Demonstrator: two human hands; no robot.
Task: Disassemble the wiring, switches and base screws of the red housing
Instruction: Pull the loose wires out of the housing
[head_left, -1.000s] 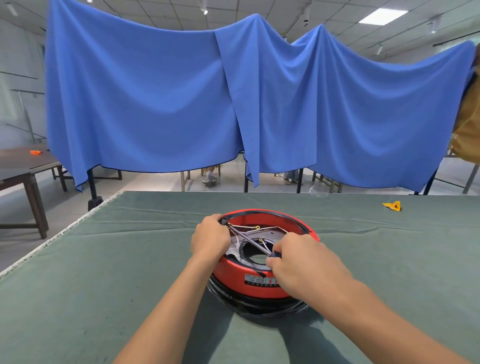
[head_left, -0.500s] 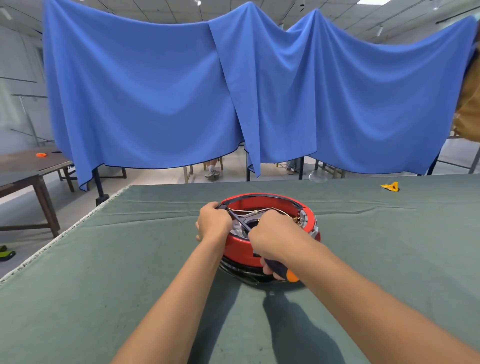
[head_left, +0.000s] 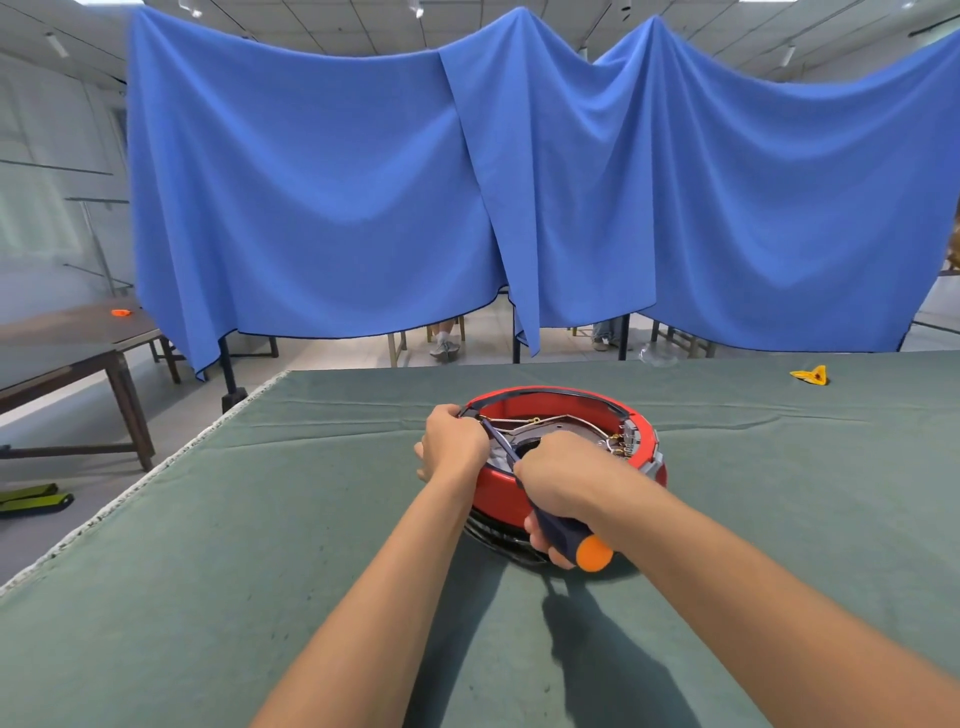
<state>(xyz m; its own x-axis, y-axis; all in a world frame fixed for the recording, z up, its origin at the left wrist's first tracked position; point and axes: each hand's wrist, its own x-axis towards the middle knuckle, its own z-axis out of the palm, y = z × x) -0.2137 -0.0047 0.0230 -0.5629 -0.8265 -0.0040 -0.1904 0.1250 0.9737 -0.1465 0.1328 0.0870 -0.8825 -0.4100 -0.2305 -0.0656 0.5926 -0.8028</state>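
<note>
Nearest me, the right hand (head_left: 558, 480) is wrapped around a screwdriver (head_left: 563, 535), orange cap toward the person, shaft angled into the red housing (head_left: 571, 486) on the green bench (head_left: 260, 545). The left hand (head_left: 454, 444) clamps the housing's near-left rim. I'd judge a screw inside is being worked; next comes steady turning with the tip seated, though the tip is hidden. Wires (head_left: 524, 422) cross the far interior.

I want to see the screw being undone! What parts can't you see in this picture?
Head view only:
- Screwdriver tip and any screw: hidden behind the left hand.
- Near wall of the red housing: covered by the right hand.
- Switch block: too small to read.
- Yellow scrap: too small to identify.
</note>
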